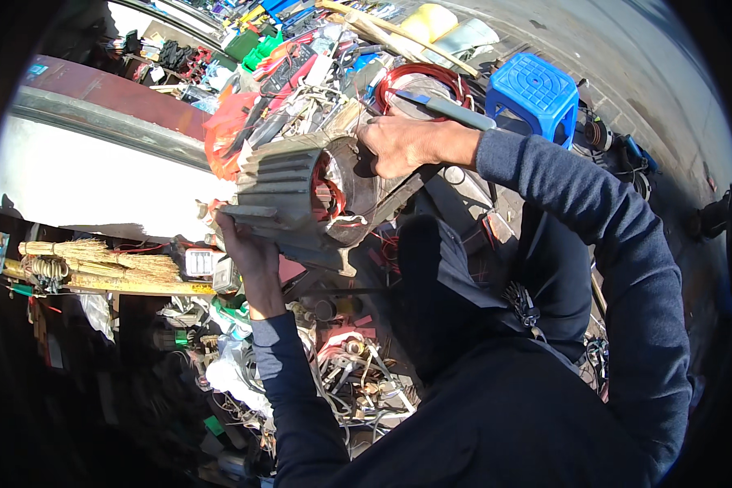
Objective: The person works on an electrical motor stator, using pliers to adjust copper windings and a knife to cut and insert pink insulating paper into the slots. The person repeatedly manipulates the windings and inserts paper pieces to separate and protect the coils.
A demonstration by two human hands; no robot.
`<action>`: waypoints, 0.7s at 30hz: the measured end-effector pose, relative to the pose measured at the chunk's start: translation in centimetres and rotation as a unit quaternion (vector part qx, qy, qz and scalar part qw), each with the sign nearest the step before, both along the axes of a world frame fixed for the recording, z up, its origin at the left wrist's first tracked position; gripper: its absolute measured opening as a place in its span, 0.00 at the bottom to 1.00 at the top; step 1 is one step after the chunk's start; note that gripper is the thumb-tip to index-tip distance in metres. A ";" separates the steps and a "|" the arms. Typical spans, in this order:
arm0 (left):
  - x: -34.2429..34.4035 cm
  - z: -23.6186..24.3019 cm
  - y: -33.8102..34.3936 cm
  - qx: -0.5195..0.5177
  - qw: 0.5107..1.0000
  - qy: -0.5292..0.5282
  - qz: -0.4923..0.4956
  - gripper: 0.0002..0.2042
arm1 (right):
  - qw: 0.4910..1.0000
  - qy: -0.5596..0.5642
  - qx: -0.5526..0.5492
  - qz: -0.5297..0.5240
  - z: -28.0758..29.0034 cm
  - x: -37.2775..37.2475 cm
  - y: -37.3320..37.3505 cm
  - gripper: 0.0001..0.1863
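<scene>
Sitting between both hands (403, 148): finned grey motor housing (281, 177)

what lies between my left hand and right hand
In the head view, a grey finned motor housing lies between the left hand and the right hand, its open end, with reddish wire showing, toward the right hand.

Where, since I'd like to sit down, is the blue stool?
In the head view, the blue stool stands at the upper right, just right of the red wire coil and beyond the right hand.
</scene>
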State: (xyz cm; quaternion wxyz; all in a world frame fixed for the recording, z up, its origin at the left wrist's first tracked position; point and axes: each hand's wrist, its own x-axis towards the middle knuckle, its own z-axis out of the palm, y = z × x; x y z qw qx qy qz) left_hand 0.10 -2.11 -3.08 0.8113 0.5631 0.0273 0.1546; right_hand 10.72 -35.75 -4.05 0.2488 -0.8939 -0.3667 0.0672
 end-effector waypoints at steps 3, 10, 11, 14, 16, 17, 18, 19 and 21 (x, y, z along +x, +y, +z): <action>0.3 -0.2 0.5 0.000 1.000 0.006 0.009 0.38 | 0.999 -0.011 0.029 0.007 -0.8 -0.1 -0.5 0.20; 0.1 -0.3 0.9 0.004 1.000 0.004 -0.029 0.39 | 0.971 -0.216 0.020 0.103 -1.5 -3.5 -3.5 0.18; 0.1 -0.3 0.8 0.004 0.999 0.012 -0.031 0.39 | 0.957 -0.264 0.029 0.114 -1.5 -4.3 -3.8 0.17; 0.0 -0.2 0.4 0.019 0.999 -0.004 -0.033 0.39 | 0.954 -0.254 0.057 0.149 -1.5 -6.0 -3.4 0.20; 0.0 -0.3 0.1 0.005 1.000 -0.004 -0.026 0.38 | 0.958 -0.229 0.049 0.166 -1.4 -6.5 -2.9 0.23; 0.1 -0.3 0.0 -0.005 1.000 0.005 -0.019 0.37 | 0.957 -0.227 0.051 0.174 -1.5 -6.6 -2.5 0.24; 0.2 -0.3 0.0 -0.008 1.000 0.007 -0.023 0.37 | 0.959 -0.216 0.047 0.178 -1.5 -6.6 -2.3 0.23; 0.2 -0.4 0.1 -0.008 0.999 0.002 -0.038 0.37 | 0.951 -0.239 0.060 0.184 -1.5 -6.6 -2.1 0.22; 0.2 -0.5 0.3 -0.008 0.997 -0.007 -0.074 0.36 | 0.961 -0.196 0.043 0.189 -1.4 -6.5 -2.1 0.18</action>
